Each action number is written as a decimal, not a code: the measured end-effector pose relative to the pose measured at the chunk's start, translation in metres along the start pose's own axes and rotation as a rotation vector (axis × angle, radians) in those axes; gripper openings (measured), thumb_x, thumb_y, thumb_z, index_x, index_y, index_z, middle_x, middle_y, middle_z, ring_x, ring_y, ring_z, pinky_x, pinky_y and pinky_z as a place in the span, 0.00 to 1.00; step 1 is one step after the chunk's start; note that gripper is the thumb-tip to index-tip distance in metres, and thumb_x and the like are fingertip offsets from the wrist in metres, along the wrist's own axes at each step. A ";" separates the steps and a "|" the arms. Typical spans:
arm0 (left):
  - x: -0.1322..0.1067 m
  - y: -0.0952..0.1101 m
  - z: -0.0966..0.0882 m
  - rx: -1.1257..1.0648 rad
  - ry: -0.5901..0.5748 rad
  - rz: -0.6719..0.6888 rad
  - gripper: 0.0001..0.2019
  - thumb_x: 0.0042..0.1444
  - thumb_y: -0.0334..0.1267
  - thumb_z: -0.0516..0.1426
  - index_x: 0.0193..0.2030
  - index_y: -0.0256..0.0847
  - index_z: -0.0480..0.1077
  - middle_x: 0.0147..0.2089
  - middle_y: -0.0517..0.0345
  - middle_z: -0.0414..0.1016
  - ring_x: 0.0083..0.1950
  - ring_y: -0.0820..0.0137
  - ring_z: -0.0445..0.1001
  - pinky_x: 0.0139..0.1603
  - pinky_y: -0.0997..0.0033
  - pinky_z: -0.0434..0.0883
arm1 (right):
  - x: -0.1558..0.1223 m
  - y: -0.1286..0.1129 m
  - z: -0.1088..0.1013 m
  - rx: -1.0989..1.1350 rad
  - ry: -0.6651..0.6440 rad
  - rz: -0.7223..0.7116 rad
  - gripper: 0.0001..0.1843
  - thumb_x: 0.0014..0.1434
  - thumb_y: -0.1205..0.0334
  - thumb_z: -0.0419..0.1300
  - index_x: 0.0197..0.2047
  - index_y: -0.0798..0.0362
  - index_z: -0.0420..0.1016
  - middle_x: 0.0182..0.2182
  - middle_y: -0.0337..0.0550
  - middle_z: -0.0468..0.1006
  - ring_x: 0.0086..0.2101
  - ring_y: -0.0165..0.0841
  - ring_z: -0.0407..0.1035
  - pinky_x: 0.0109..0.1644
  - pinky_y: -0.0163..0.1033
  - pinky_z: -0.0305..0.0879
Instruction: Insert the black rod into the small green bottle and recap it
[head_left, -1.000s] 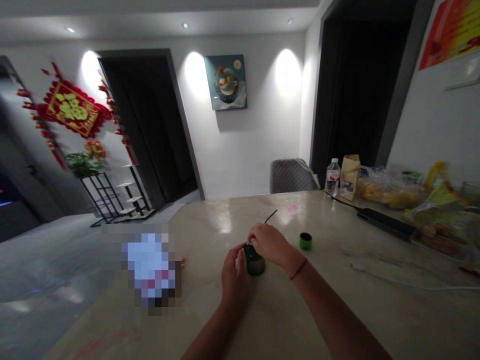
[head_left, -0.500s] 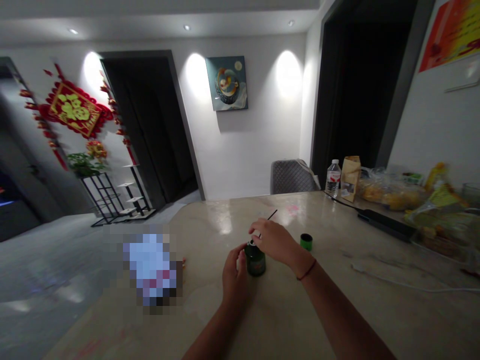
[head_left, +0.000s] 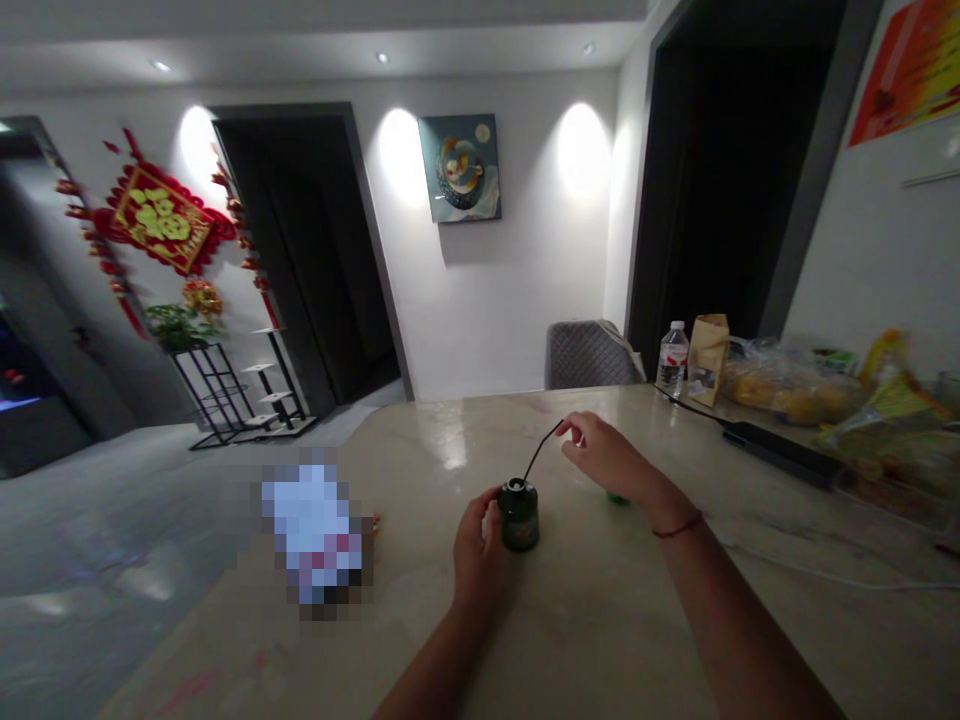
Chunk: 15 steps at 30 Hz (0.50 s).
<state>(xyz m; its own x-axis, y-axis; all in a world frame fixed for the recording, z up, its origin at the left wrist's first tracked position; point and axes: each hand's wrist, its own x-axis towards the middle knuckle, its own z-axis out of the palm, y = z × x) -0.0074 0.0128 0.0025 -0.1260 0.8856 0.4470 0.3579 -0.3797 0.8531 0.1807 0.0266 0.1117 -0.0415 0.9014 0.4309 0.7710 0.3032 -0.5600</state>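
Head view: left hand [head_left: 474, 560] grasps uncapped dark green bottle [head_left: 519, 515]; right hand [head_left: 607, 455] pinches thin black rod [head_left: 541, 450] rising from its mouth; green cap [head_left: 617, 498] rests off to right on worktop [head_left: 600, 620]

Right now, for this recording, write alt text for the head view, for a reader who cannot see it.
A person's left hand grips a dark green jar on a pale marble counter, while the fingers of the right hand pinch a thin black strand rising from the jar's open mouth. A small green cap sits partly hidden behind the right hand.
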 end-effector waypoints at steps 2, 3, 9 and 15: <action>0.000 -0.001 0.000 -0.002 -0.002 0.002 0.17 0.57 0.45 0.46 0.45 0.40 0.68 0.46 0.52 0.72 0.49 0.66 0.68 0.52 0.64 0.63 | -0.003 0.001 0.007 -0.021 -0.171 0.000 0.13 0.48 0.67 0.52 0.38 0.56 0.70 0.30 0.42 0.69 0.29 0.29 0.64 0.36 0.34 0.59; 0.001 -0.001 0.000 -0.004 -0.005 0.002 0.17 0.57 0.45 0.45 0.45 0.40 0.68 0.47 0.52 0.72 0.49 0.66 0.68 0.52 0.64 0.63 | -0.005 0.001 0.012 -0.027 -0.245 0.003 0.13 0.48 0.66 0.53 0.39 0.57 0.70 0.30 0.42 0.70 0.30 0.29 0.64 0.36 0.34 0.59; 0.001 -0.002 0.000 -0.001 -0.013 -0.002 0.18 0.57 0.45 0.45 0.46 0.40 0.68 0.47 0.52 0.72 0.50 0.66 0.68 0.52 0.65 0.63 | -0.012 -0.010 0.043 0.072 -0.502 -0.069 0.23 0.41 0.61 0.62 0.43 0.57 0.68 0.35 0.46 0.73 0.34 0.33 0.67 0.36 0.34 0.60; 0.000 -0.002 0.000 0.007 0.006 -0.038 0.20 0.57 0.45 0.45 0.53 0.40 0.61 0.47 0.52 0.71 0.49 0.66 0.69 0.51 0.63 0.64 | -0.013 -0.013 0.063 0.195 -0.496 -0.113 0.21 0.38 0.64 0.63 0.38 0.58 0.65 0.34 0.45 0.74 0.34 0.34 0.68 0.34 0.34 0.61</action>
<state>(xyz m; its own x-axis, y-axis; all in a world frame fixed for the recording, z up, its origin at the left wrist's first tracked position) -0.0085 0.0138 0.0009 -0.1452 0.8977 0.4159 0.3588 -0.3440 0.8677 0.1310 0.0302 0.0685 -0.4485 0.8832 0.1372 0.6142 0.4161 -0.6705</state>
